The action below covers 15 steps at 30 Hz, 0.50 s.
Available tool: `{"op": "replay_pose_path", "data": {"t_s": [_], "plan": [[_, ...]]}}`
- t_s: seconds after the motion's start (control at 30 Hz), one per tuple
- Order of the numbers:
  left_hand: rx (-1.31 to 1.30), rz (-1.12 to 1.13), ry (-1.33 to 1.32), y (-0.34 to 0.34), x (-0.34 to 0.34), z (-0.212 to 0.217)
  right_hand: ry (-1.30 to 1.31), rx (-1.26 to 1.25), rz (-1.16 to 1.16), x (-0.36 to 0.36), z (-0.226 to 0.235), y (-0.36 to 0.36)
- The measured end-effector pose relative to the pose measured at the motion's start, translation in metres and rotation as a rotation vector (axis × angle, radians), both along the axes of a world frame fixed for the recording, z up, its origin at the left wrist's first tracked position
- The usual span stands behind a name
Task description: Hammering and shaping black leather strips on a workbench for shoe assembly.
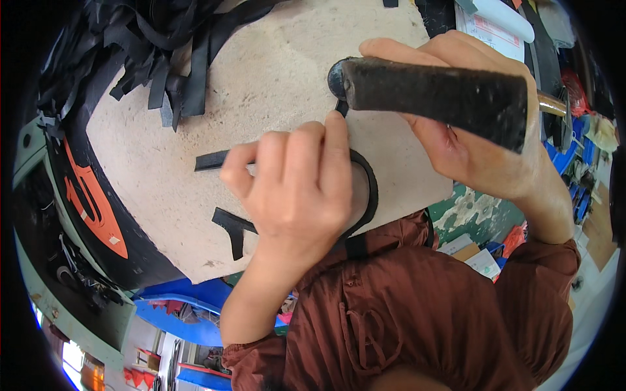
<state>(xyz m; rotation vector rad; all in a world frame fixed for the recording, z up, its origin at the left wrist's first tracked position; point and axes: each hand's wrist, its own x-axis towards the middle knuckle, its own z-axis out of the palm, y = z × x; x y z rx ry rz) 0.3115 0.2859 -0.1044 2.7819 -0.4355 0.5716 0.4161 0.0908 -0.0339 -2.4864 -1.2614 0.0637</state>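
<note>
My left hand (297, 189) pinches the black strap (368, 189) flat on the desk (261, 85) w/ fingertips, right hand (469, 130) clenched round the hammer (430, 94) right above it; mid-pounding I'd say, next blow needs fingers kept clear

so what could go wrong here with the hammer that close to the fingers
1. The right hand holds the hammer with its head right above the left hand's fingertips, which pinch the black strap; a slightly off strike could hit them.
2. The strap curves by the beige board's edge, so it may slip off when struck.
</note>
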Motion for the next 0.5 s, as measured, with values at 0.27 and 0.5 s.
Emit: {"op": "replay_pose_path", "data": {"t_s": [0.27,0.5], "plan": [[-0.198,0.051,0.033,0.006,0.002,-0.001,0.027,0.038,-0.023,-0.009,-0.006,0.003],[-0.082,0.028,0.025,0.008,-0.004,0.002,0.04,-0.001,-0.029,-0.018,0.002,0.005]]}}
